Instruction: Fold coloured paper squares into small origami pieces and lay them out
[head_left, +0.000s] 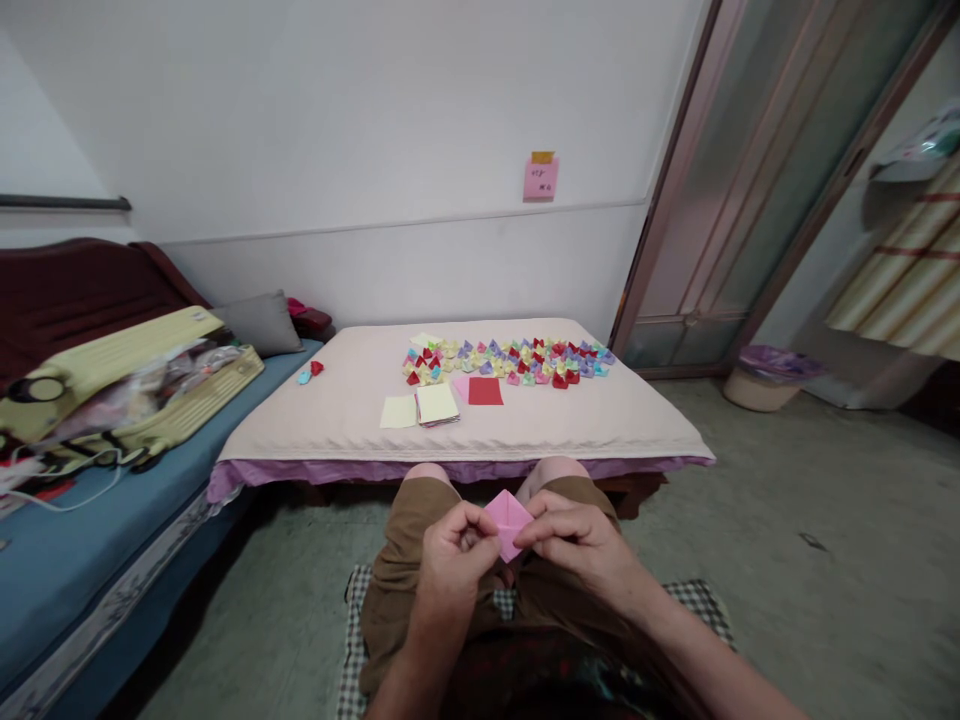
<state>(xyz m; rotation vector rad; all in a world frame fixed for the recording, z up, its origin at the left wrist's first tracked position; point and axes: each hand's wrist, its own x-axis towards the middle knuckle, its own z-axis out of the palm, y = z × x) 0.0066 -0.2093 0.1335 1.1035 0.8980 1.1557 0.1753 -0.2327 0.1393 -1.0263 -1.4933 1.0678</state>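
A pink origami paper (508, 522), folded to a small diamond with creases across its middle, is held up above my lap. My left hand (459, 555) pinches its left corner between thumb and fingers. On the opposite side, my right hand (574, 540) grips the right corner, fingertips against the lower right edge. Beyond my knees, a stack of pale yellow paper squares (437, 403) lies on the bed-like table, with a single yellow sheet (398, 412) to its left and a red square sheet (486, 391) to its right.
Several rows of small folded paper pieces (517, 358) cover the back of the low table (315, 430). Two more folded pieces (316, 368) sit at its left. An open yellow suitcase (165, 390) rests on the blue bed (172, 440). At right stands a lined bin (765, 378).
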